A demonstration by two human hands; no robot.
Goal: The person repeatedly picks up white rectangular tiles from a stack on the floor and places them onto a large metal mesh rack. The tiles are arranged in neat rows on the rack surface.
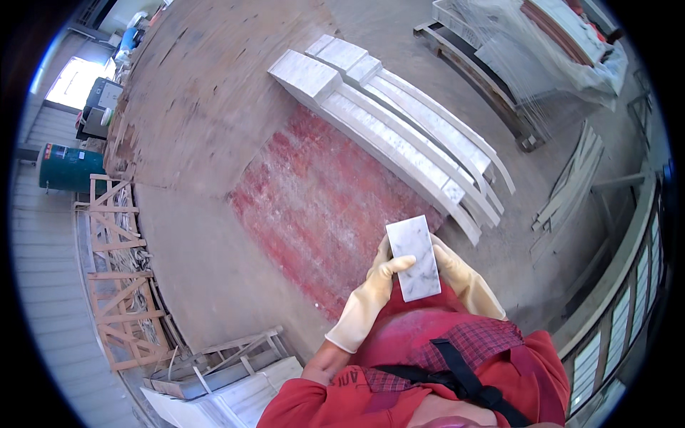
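Note:
A small rectangular marble tile (419, 274), white with grey veins, is held up in front of my body. My left hand (382, 279), in a cream rubber glove, grips its left side. The left thumb lies across the tile's face, while the other fingers are mostly hidden behind it. On the opposite edge my right hand (451, 265), gloved the same way, is closed round the tile from behind; its fingertips are out of sight. Beyond the tile, two long marble pieces (389, 135) with square blocks at one end and curved strips at the other lie side by side.
A worn red mat (314, 207) covers the floor ahead. Wooden crate frames (118, 285) and a green drum (68, 167) stand along the left wall. A plastic-wrapped load on a pallet (485, 68) is at the far right, near pale strips (576, 175) on the floor.

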